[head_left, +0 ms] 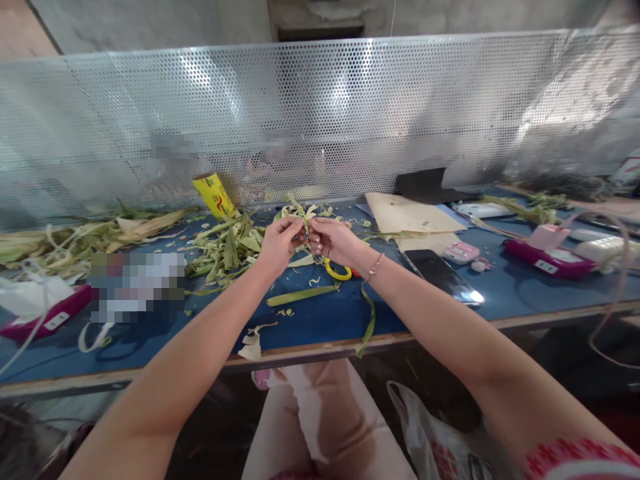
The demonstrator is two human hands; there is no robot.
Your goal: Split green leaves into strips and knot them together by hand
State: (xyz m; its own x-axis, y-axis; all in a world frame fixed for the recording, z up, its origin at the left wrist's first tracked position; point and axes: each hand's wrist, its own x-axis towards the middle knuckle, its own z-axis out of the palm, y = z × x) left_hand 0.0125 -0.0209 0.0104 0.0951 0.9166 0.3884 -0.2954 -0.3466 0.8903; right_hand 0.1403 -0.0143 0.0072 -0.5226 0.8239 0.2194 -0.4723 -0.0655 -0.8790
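Both hands meet over the middle of the blue table, pinching a small pale-green piece made of plant-leaf strips (303, 209). My left hand (283, 241) has thumb and fingers closed on its left side. My right hand (334, 238), with a bracelet at the wrist, grips the same piece from the right. Just below the right hand lies a yellow-handled pair of scissors (338, 271), partly hidden. A loose green leaf strip (301, 295) rests nearer me. To the left of my left hand is a heap of twisted green leaf pieces (230, 250).
A yellow tube (215, 195) stands tilted behind the heap. Long dry leaves (130, 230) lie at the left. On the right are a phone (443, 275), brown paper (407, 212), a pink case (461, 251) and a magenta power strip (547, 259) with cables. A perforated metal screen (320, 113) borders the back.
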